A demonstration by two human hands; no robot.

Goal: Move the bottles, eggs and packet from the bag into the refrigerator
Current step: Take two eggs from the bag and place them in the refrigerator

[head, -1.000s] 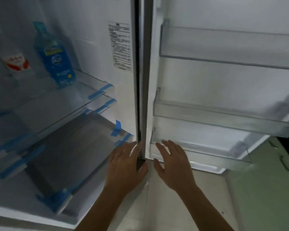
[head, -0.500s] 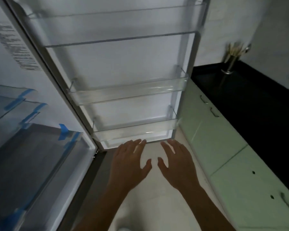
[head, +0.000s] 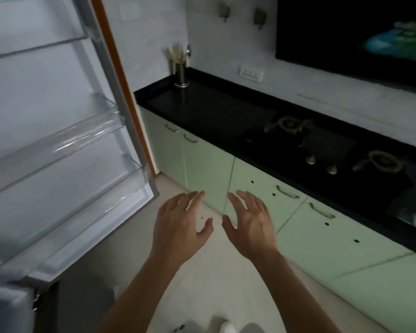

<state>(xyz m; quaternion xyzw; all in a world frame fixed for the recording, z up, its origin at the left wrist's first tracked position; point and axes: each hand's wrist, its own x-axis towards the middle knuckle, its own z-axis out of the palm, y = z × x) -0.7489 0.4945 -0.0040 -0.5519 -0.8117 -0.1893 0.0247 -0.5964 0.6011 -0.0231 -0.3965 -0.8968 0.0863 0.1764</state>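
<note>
Risk no. 1: fridge door [head: 46, 80] hangs wide open at your left, its lower corner near your left hand [head: 178, 227]. Swing back w/ a load & you'll likely clip it or knock the clear door shelves [head: 58, 145]. No bag, bottles, eggs or packet in view, so no grab to plan yet. Both hands hover over the floor [head: 214, 284], palms down, fingers spread & relaxed, holding nothing. Right hand [head: 252, 224] sits just beside the left, in front of the green cabinets [head: 322, 248].
</note>
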